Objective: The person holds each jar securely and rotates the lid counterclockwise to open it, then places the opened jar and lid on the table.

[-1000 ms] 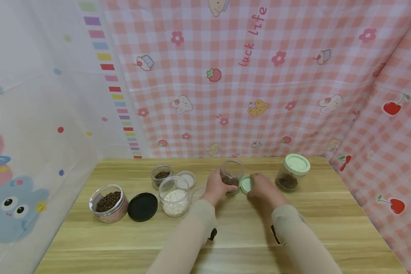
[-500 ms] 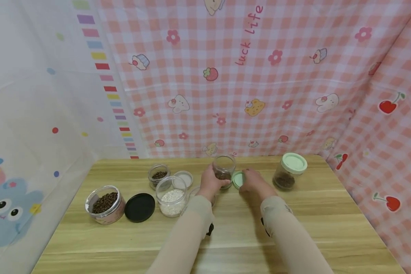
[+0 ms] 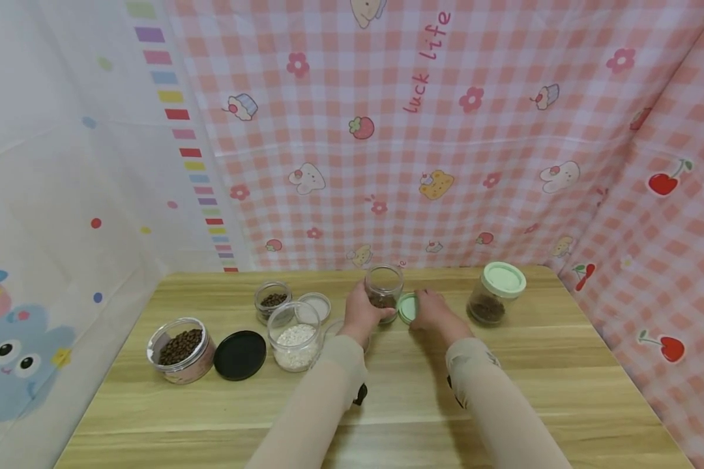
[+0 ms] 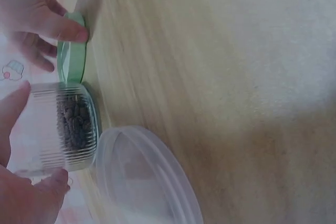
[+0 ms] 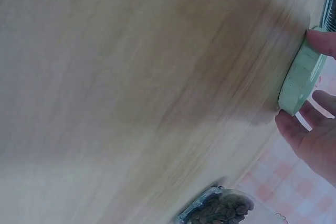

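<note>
My left hand (image 3: 362,311) holds a ribbed clear jar (image 3: 384,286) near the back middle of the table. Dark beans cover its bottom, and its top is open. In the left wrist view thumb and fingers lie on opposite sides of this jar (image 4: 76,124). Just right of it, my right hand (image 3: 437,314) pinches a pale green lid (image 3: 408,307) by its rim. The right wrist view has the lid (image 5: 302,80) low at the tabletop, between thumb and fingertips. A similar jar (image 3: 488,307) with dark beans stands to the right under its green lid.
Left of the hands are a tub of white flakes (image 3: 296,345), a small jar of beans (image 3: 272,301) and a pale lid (image 3: 315,306). Farther left lie a black lid (image 3: 240,355) and a tub of brown pellets (image 3: 182,352). A clear lid (image 4: 152,177) is beside the held jar.
The head view has shifted slightly. Both hands keep their grip on the jar and the green lid, with little other visible movement.
</note>
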`<action>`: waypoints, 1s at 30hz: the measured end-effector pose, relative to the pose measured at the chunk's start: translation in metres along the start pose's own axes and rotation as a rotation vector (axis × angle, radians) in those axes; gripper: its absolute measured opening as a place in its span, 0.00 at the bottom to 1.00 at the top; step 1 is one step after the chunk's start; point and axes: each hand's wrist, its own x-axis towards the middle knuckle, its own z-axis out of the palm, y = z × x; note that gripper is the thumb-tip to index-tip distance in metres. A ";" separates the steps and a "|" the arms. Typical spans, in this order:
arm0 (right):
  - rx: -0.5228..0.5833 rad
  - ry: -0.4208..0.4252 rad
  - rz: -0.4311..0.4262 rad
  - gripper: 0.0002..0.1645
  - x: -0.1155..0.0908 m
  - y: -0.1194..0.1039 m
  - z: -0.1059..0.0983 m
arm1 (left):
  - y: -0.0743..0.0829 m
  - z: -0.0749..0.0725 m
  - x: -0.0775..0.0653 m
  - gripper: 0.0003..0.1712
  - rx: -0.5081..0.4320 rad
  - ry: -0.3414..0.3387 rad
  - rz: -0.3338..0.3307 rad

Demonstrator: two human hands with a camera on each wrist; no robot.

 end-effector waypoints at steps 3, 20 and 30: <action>0.028 0.003 0.013 0.53 -0.004 0.002 0.000 | 0.000 0.004 -0.002 0.56 0.018 0.002 0.024; 0.172 0.062 -0.126 0.52 -0.086 0.023 -0.035 | 0.033 0.011 -0.041 0.57 0.223 0.187 0.681; 0.326 -0.189 -0.171 0.42 -0.125 0.077 -0.065 | 0.042 0.036 -0.056 0.41 0.145 -0.116 0.663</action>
